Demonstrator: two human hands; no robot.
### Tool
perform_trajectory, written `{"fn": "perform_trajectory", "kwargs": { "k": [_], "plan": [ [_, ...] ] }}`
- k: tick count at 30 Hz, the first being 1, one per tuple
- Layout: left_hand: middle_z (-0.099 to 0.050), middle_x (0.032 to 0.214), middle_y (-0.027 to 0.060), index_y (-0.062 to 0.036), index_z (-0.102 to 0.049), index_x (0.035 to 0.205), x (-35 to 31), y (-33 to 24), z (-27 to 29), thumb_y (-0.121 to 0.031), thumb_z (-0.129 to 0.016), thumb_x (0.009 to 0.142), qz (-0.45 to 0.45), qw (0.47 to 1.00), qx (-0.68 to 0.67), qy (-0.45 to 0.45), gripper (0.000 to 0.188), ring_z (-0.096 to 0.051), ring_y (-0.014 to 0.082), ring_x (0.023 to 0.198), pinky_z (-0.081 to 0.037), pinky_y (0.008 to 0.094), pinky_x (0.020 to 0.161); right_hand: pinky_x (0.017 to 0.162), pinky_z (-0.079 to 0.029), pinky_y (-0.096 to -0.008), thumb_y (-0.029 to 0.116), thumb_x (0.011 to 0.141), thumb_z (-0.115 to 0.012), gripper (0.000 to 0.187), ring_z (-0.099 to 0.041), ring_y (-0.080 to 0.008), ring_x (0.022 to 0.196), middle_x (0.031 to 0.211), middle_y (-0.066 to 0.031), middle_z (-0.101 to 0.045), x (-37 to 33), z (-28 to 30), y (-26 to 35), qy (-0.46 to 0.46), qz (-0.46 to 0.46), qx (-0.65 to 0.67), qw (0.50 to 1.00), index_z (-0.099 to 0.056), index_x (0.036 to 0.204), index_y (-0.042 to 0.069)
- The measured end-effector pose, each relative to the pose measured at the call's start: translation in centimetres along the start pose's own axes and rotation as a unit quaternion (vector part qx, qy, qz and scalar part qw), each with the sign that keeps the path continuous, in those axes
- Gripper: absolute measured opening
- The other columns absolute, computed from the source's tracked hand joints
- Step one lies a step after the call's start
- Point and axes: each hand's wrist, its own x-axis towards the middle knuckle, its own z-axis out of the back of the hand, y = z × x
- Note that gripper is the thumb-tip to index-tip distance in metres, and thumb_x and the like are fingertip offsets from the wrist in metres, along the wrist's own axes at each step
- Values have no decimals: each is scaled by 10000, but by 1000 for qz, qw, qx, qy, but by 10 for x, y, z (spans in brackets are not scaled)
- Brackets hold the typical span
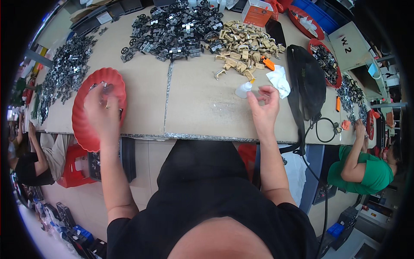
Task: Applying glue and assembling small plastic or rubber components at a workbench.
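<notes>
My left hand (101, 108) is over the red scalloped bowl (79, 125) at the table's left edge, its fingers smeared by motion. A few small metal parts (108, 88) show in the bowl beside it; whether the hand holds any is unclear. My right hand (265, 113) hovers above the right half of the tabletop, thumb and curled fingers apart, with nothing visible between them. Right beside its thumb is a small white squeeze bottle (243, 90) with a yellow tip. A crumpled white tissue (279, 82) lies just beyond those fingers.
Piles of black metal parts (177, 30), tan clamp-like pieces (246, 45) and small silvery parts (64, 69) cover the far side and left. A black bag-like item (308, 82) with a cable lies to the right. Co-workers sit at both sides, one in a green shirt (366, 172).
</notes>
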Motion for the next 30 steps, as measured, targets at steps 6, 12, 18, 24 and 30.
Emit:
{"fn": "perform_trajectory", "kwargs": {
  "k": [6,12,18,24,30],
  "plan": [
    [-560,1091,128,-50,-554,1097,-18,-92,-106,76,-493,764,-129,931,-241,241,362,-543,260,1007,-420,343,894,859,-418,-320,107,733,-685,478,-542,-219,980,1076,-153,-551,2,-12,-3,78,-37,9,996,-419,1113,-12],
    [-546,1118,139,-58,-562,1124,-8,-111,-161,27,-524,762,-267,863,-239,356,374,-498,300,1062,-404,349,910,854,-424,-318,89,795,-614,396,-554,-226,979,1035,-162,-577,1,-8,-3,111,-41,37,992,-415,1119,-23],
    [-559,936,113,-31,-598,969,-7,-105,-144,-117,-632,763,-202,861,-210,417,226,-553,279,852,-453,353,745,793,-448,-283,97,850,-559,336,-563,-202,933,1000,-120,-573,3,-9,-10,108,-52,120,986,-431,1133,-32],
    [-589,868,55,-35,-574,857,-23,-101,-119,-145,-649,796,63,840,-369,393,147,-565,152,710,-465,273,614,635,-457,-227,128,887,-529,337,-570,-115,734,962,-78,-571,3,0,5,108,-138,242,954,-450,1183,-15],
    [-601,823,36,-23,-563,933,-31,-87,-104,-98,-597,846,429,556,-579,416,119,-557,78,648,-481,196,575,615,-409,-227,118,849,-592,226,-532,-108,708,912,-53,-587,2,0,13,82,-206,401,889,-544,1047,19]
  ]
}}
